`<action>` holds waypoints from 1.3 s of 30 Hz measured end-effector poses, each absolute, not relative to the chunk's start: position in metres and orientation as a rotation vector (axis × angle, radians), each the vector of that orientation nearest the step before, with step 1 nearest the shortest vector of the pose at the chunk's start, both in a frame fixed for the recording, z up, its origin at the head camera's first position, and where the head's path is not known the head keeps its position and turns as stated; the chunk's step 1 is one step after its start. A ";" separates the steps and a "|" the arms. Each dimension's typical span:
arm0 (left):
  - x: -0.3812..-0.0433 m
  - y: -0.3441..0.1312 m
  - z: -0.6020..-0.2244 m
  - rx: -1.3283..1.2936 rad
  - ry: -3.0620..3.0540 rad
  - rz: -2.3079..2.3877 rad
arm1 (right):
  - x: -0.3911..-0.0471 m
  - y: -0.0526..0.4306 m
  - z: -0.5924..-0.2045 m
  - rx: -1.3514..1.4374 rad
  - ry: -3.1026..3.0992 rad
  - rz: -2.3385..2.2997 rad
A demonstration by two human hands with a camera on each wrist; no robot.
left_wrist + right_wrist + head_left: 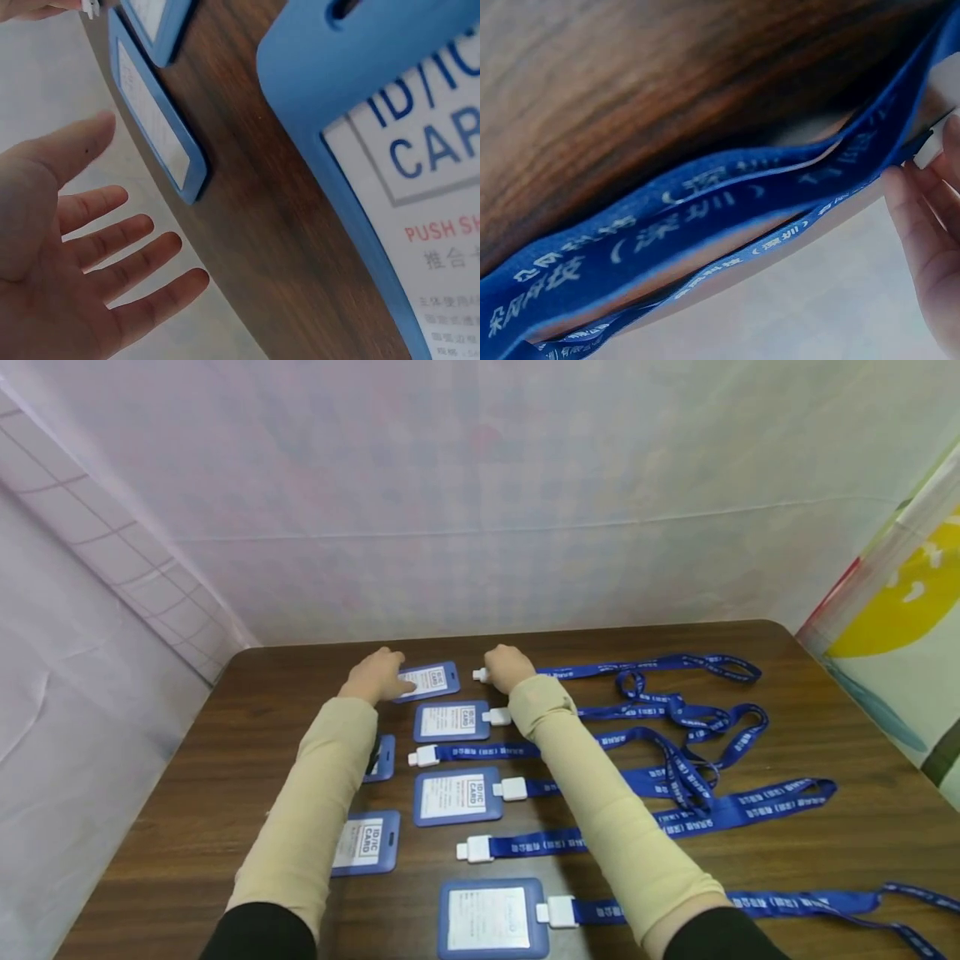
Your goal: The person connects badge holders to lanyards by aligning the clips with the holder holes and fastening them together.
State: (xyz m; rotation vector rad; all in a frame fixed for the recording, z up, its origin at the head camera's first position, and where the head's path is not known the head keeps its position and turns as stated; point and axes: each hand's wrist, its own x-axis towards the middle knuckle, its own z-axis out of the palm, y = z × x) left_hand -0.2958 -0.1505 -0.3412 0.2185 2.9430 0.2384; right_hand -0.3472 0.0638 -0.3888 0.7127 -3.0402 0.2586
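Note:
My left hand (375,677) is at the back left of the table, beside a blue card holder (447,675) with a white ID card inside. In the left wrist view its fingers (142,251) are spread and hold nothing. To the right of that holder, my right hand (508,667) pinches the white clip (480,675) of the rearmost blue lanyard (637,668). The clip's tip points at the holder's slotted end, with a gap between them. White-lettered lanyard straps (705,202) run away from my right fingers in the right wrist view.
Holders joined to lanyards lie in front: one holder (452,721), another (459,797) and the nearest (493,918). Loose holders (386,758) sit partly under my left forearm. Two unattached clips (423,756) lie between the rows. A pale curtain (480,527) hangs behind the wooden table (180,777).

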 end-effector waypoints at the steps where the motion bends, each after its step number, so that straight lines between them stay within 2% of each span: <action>1: -0.297 -0.150 -0.342 0.208 2.933 0.232 | -0.347 0.064 -0.388 0.711 -3.043 0.260; 16: -0.305 -0.145 -0.357 0.224 2.914 0.087 | -0.345 0.066 -0.391 0.758 -2.978 0.224; 24: -0.322 -0.151 -0.371 0.259 2.920 0.042 | -0.344 0.066 -0.389 0.769 -2.994 0.190; 39: -0.307 -0.145 -0.359 0.277 2.901 0.001 | -0.347 0.070 -0.396 0.826 -2.940 0.199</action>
